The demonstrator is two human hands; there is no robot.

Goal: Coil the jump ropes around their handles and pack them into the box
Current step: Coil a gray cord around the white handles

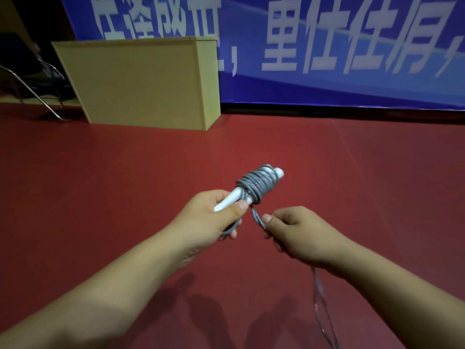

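My left hand [214, 217] grips the white handles [232, 199] of a jump rope, held out over the red floor. A thick bundle of grey rope coils [259, 183] is wound around the handles' far half. My right hand [292, 229] pinches the free grey rope [258, 217] just below the coil. The loose tail of the rope [320, 306] hangs down under my right wrist toward the lower edge of the view. A tan box [141, 84] stands on the floor at the back left; its inside is hidden.
A blue banner [339, 51] with white characters covers the back wall. A metal chair frame [32, 91] stands at the far left beside the box. Red floor [100, 185] stretches between me and the box.
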